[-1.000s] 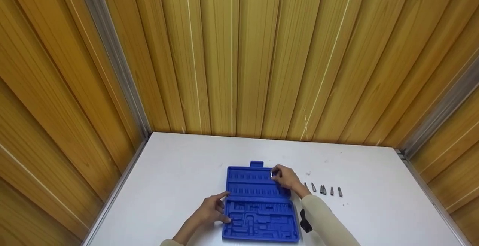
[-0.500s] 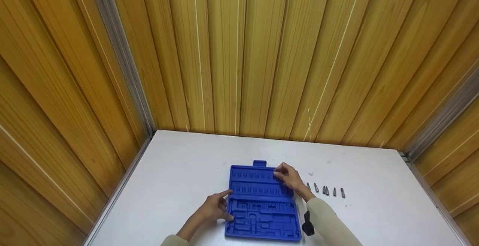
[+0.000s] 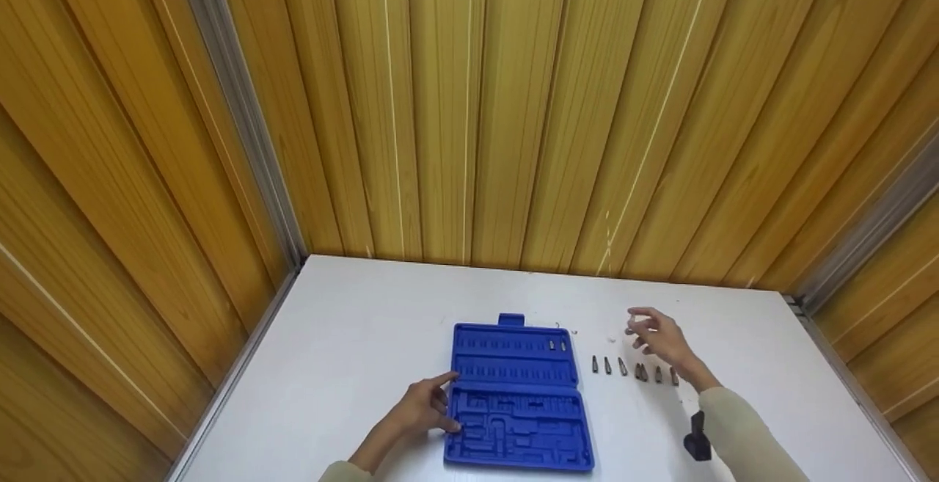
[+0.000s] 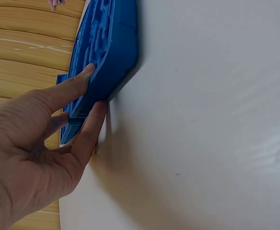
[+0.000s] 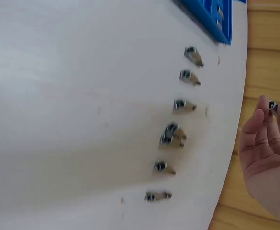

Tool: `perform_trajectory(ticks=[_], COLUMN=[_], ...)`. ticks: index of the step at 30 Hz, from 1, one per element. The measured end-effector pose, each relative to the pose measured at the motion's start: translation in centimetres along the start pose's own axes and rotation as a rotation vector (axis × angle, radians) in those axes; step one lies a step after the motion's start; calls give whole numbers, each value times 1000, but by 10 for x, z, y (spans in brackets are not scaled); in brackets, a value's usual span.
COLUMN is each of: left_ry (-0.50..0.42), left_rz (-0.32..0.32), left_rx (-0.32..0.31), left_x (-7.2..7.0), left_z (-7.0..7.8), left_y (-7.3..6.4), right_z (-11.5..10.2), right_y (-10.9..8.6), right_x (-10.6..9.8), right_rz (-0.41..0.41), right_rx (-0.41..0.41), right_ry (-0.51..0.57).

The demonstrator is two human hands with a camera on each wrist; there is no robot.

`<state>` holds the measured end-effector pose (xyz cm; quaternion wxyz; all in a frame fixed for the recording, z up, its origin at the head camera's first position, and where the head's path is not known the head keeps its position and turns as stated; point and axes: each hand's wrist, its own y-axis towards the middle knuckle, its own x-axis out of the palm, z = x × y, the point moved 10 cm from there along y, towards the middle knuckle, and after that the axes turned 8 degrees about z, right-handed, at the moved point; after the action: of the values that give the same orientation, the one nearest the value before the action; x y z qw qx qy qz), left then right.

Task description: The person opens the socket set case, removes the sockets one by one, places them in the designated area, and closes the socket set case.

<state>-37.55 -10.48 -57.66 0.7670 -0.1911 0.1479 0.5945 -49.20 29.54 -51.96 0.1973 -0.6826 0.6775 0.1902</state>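
Observation:
A blue plastic tool case (image 3: 517, 427) lies unfolded on the white table, its moulded tray nearer me and its slotted lid beyond. At its left edge my left hand (image 3: 417, 409) grips the case; the left wrist view shows the thumb (image 4: 84, 74) on the rim and a finger against the outer wall below. Over the table to the right of the case, my right hand (image 3: 660, 339) pinches a small metal bit socket (image 5: 273, 105) between thumb and fingers. Two bit sockets (image 3: 552, 345) sit at the right end of the lid's upper row.
Several bit sockets (image 3: 622, 367) lie in a loose row on the table (image 3: 367, 335) to the right of the case, two of them touching. Wood-patterned panels (image 3: 506, 137) rise behind the table. A black device (image 3: 697, 438) hangs at the right wrist.
My right hand has left the lid's upper right corner and swung right, above the row of bit sockets. Two bit sockets now show in the lid. The left hand keeps its grip.

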Motion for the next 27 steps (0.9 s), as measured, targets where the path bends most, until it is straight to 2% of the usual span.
perform_trajectory(ticks=[4, 9, 13, 17, 21, 27], left_ry=[-7, -3, -4, -24, -38, -38], left_rz=[3, -4, -7, -4, 0, -7], left_rx=[13, -9, -11, 14, 27, 11], left_x=[-4, -4, -3, -4, -4, -2], left_z=[2, -2, -4, -3, -1, 0], left_y=[-1, -2, -4, -6, -6, -3], right_z=[18, 41, 53, 59, 63, 70], right_y=[-3, -12, -20, -25, -27, -30], right_x=[-32, -54, -60, -61, -63, -66], right_rz=[0, -23, -43, -51, -41, -13], right_rx=[41, 106, 139, 143, 118, 80], right_ry=[-89, -131, -128, -131, -145, -207])
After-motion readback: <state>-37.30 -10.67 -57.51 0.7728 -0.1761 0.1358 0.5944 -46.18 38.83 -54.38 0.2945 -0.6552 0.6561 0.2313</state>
